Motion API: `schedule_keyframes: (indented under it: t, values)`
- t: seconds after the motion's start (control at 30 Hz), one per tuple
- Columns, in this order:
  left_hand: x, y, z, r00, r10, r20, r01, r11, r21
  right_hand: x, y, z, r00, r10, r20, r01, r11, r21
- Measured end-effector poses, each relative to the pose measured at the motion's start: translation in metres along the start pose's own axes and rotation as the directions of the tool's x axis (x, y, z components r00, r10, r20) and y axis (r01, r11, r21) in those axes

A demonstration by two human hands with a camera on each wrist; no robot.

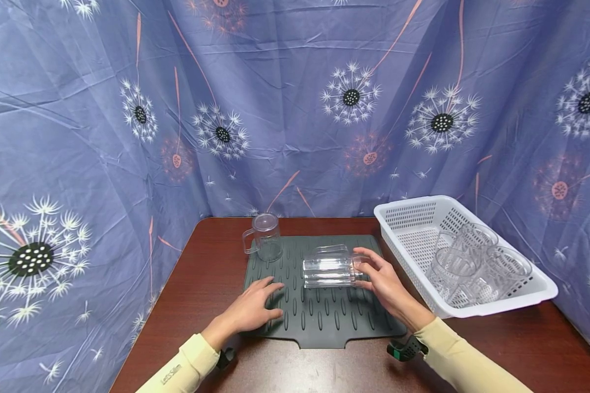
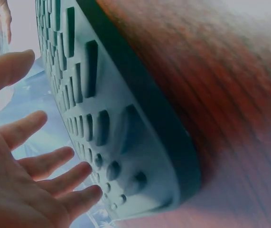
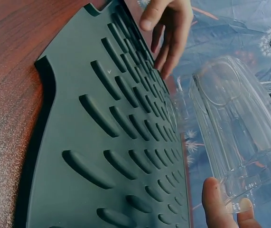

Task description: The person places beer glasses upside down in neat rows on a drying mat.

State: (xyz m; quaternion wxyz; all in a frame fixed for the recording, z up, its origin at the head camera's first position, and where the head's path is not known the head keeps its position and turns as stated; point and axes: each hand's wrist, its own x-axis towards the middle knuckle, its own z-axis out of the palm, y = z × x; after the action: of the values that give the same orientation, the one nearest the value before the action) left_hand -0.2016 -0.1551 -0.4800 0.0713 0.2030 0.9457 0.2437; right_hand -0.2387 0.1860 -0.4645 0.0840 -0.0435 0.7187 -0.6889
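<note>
A clear mug [image 1: 328, 268] is held on its side over the dark drying mat [image 1: 319, 322], its handle on the far side. My right hand [image 1: 381, 278] grips it by the right end, with thumb and fingers spread around that end. In the right wrist view the clear mug [image 3: 242, 114] slants up and away from the fingertips [image 3: 214, 197]. My left hand [image 1: 253, 307] hovers over the mat's left part, fingers apart and holding nothing. Another clear mug [image 1: 267, 240] stands on the mat's far left corner, handle to the left.
To the right, a white perforated basket [image 1: 403, 262] holds several clear mugs [image 1: 456, 263] in its near half. The mat lies on a reddish-brown wooden table [image 1: 177, 305]. A blue dandelion-print cloth [image 1: 285, 109] hangs behind and along both sides.
</note>
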Motion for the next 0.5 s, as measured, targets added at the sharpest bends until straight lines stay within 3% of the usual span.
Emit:
schedule_keyframes:
  t: [0.2,0.5]
  values:
    - [0.007,0.006,0.001,0.998,0.03,-0.062,-0.033,0.999,-0.042,0.0,0.001,0.003,1.0,0.006,0.001,-0.006,1.0,0.011]
    - [0.018,0.018,-0.001,0.992,0.024,-0.124,-0.043,0.988,-0.151,0.001,0.003,0.006,1.0,0.012,0.001,-0.012,1.0,0.014]
